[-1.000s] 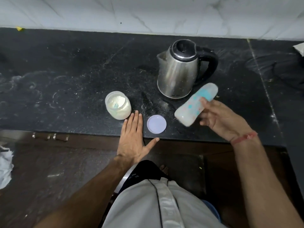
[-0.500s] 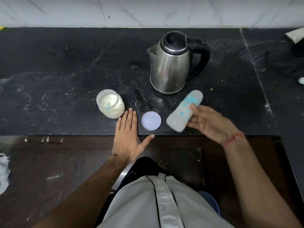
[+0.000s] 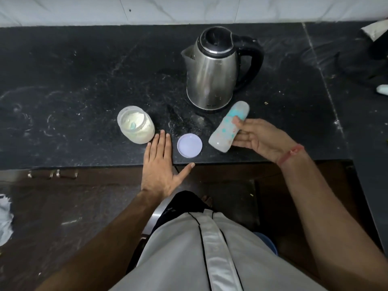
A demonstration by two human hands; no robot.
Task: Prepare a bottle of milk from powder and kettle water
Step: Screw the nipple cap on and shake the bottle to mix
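From the head view, I am holding the bottle in my right hand, fingers curled around its lower right side. It is tilted, its long axis running from near-left to far-right, with one end pointing down toward the near counter edge and the other reaching up toward the foot of the kettle. I cannot tell which end is the mouth, nor whether a cap is on it.

My left hand is lying flat on the near edge of the counter, fingers straight and together, thumb spread out to the right, gripping nothing. Its fingertips are sitting just beside the powder jar, which is standing open to the far left of them, with a pale scoop-like piece showing in the powder. The lid is lying flat between my two hands, just left of the bottle's near end.

I am judging that the powder goes in next. The jar is well left of the bottle, with the lid between, so my left hand is the nearer one to it, while my right would have to bring the bottle upright first. The kettle is standing far of the bottle, handle to the right, closer to my right hand.
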